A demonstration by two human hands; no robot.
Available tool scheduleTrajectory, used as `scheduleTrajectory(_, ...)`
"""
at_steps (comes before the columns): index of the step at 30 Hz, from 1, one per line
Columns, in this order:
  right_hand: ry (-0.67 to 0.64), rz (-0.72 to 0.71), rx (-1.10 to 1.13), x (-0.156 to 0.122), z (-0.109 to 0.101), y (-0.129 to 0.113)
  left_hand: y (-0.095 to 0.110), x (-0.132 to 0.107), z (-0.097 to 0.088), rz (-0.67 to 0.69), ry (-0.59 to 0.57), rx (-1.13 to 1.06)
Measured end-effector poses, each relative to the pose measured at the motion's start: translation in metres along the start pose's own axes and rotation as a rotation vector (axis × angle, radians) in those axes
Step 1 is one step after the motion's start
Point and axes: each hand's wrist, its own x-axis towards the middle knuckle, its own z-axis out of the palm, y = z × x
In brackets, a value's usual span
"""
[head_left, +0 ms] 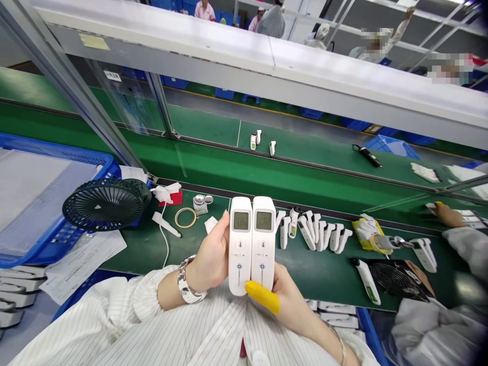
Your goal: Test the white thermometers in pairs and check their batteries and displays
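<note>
I hold two white handheld thermometers upright side by side, screens facing me. My left hand [211, 256], with a metal watch on the wrist, grips the left thermometer [240, 244]. My right hand [284, 300], with a yellow finger cot on the thumb, grips the right thermometer [263, 241]. Both small grey displays are lit. The two devices touch along their long sides.
A row of several white thermometers [314, 231] lies on the green bench behind. A black desk fan [103, 203] and a blue crate [57, 239] sit at the left. A tape ring [185, 217] lies nearby. A co-worker's hand [448, 216] and sleeve are at the right.
</note>
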Motion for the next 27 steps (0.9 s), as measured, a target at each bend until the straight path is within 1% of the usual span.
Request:
scheduleTrajectory(6,-0.011,-0.026,0.000,0.003,-0.003,0.000,0.004,0.001,0.002,0.028,0.096,0.005)
scheduleTrajectory(11,-0.028,-0.012,-0.006,0.005,-0.002,-0.003,0.006,0.000,0.002,-0.004,0.076,0.018)
scheduleTrajectory(14,-0.049,-0.002,0.023,0.004,-0.006,0.004,0.009,-0.001,0.004,-0.025,0.084,0.016)
scheduleTrajectory(16,-0.005,-0.018,0.042,0.002,-0.012,0.016,0.010,0.000,0.006,-0.040,0.104,0.013)
scheduleTrajectory(19,0.123,-0.038,0.019,-0.001,-0.020,0.037,0.012,0.000,0.009,-0.038,0.132,0.011)
scheduleTrajectory(22,0.182,-0.014,-0.011,-0.005,-0.024,0.053,0.013,0.000,0.010,-0.035,0.136,0.023)
scheduleTrajectory(25,0.216,0.006,-0.032,-0.007,-0.025,0.058,0.012,0.001,0.009,-0.036,0.128,0.031)
scheduleTrajectory(27,0.228,0.010,-0.039,-0.007,-0.025,0.056,0.011,0.001,0.008,-0.035,0.109,0.032)
